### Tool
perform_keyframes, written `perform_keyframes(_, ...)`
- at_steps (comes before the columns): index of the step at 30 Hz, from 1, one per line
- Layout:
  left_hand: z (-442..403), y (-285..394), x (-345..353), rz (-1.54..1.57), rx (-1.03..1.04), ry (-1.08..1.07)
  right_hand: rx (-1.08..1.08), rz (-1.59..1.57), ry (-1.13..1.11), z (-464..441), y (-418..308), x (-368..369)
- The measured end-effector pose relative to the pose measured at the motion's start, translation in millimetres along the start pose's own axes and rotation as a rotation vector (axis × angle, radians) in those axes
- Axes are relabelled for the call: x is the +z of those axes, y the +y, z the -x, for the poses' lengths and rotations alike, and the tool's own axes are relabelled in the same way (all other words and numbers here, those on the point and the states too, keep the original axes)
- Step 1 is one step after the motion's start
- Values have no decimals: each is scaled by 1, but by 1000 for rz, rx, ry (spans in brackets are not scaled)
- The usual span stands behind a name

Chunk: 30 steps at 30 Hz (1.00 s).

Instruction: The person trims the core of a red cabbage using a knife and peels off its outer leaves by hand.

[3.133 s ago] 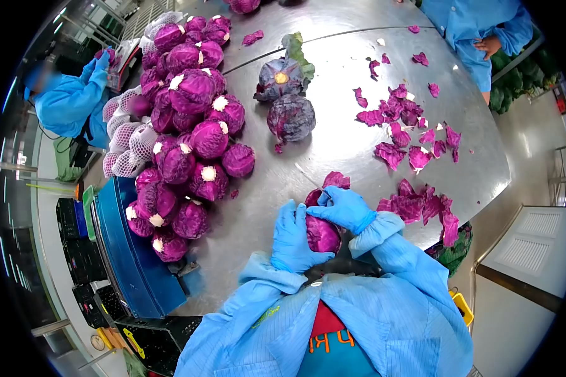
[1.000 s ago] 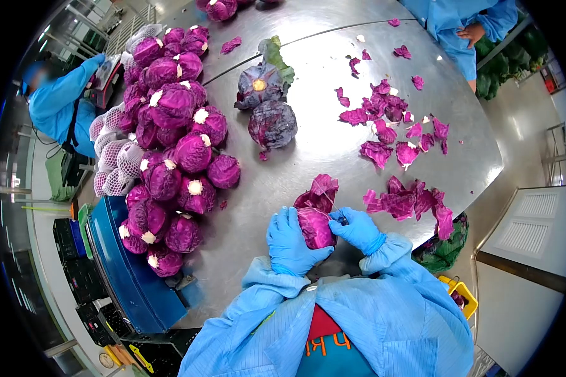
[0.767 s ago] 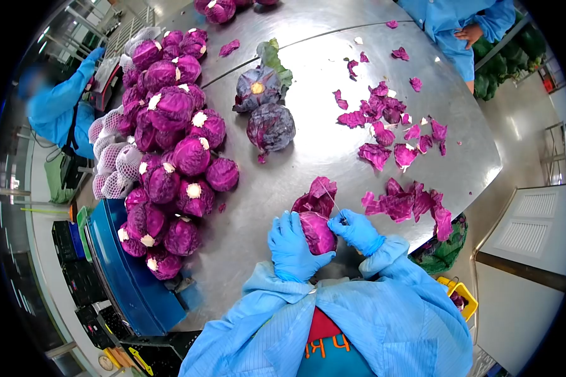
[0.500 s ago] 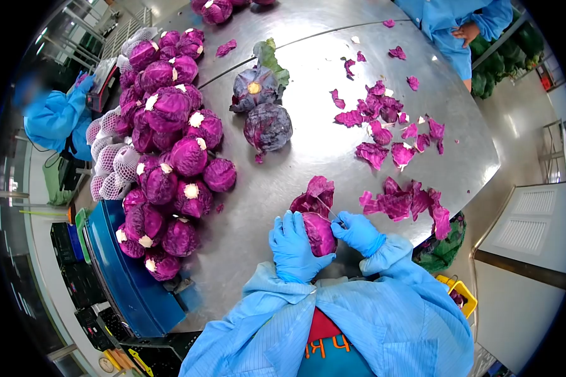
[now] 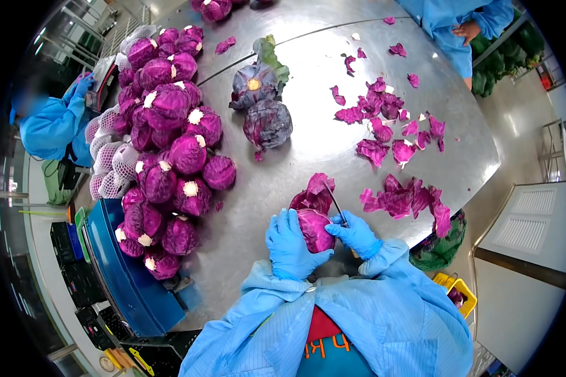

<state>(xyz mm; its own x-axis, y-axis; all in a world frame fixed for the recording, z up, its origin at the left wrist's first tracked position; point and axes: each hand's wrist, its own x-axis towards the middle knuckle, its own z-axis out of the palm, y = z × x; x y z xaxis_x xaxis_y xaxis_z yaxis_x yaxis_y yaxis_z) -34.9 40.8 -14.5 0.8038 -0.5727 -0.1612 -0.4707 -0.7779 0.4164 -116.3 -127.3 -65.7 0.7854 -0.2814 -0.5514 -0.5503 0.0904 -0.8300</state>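
A red cabbage (image 5: 315, 230) sits at the near edge of the metal table. My left hand (image 5: 290, 248) is against its left side, fingers pointing away and thumb curved along the near side, steadying it. In my right hand (image 5: 356, 235), closed around its handle, is a knife (image 5: 336, 202) with the thin blade pointing up and away. The right fingers touch the cabbage's right side. Just beyond the head, a loosened outer leaf (image 5: 314, 193) stands up, partly behind the blade; whether it is still attached I cannot tell.
A tall pile of trimmed red cabbages (image 5: 170, 144) fills the left side, beside white foam nets (image 5: 116, 162). Two dark untrimmed cabbages (image 5: 268, 125) sit mid-table. Torn leaves (image 5: 396, 200) lie scattered right. Co-workers stand far left and at the far right corner (image 5: 462, 31).
The cabbage has turned in my hands, showing more of its paler top. My right hand has shifted slightly left, and the knife blade now stands more upright.
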Motion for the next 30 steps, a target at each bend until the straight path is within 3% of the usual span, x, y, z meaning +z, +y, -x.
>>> perform_keyframes(3, -2, 5, -6, -10, 6, 17, 160, -198, -58, 0, -4, -2)
perform_keyframes(9, -6, 9, -8, -21, 10, 14, 112, -128, -52, 1, -1, -5)
perform_keyframes(12, -4, 4, -4, 2, 8, 2, -158, 268, 34, -2, 3, -3)
perform_keyframes(15, -4, 0, -9, 23, 30, -35, -327, 408, 32, -6, 11, -8)
perform_keyframes(18, -2, -11, -14, 58, 95, -72, -284, 432, 78, -4, 18, -13)
perform_keyframes(23, 6, -72, -9, 344, 278, 23, -286, 742, 377, -17, 74, -73)
perform_keyframes(25, 10, -84, -12, 496, 160, -36, -280, 623, 551, -19, 62, -94)
perform_keyframes(26, 8, -88, -11, 574, 110, -61, -197, 761, 643, -14, 41, -96)
perform_keyframes(28, 6, -89, -9, 599, 64, -68, -252, 473, 531, -10, 20, -87)
perform_keyframes(30, 0, -83, -11, 600, 14, -96, -463, 203, 203, -4, 4, -58)
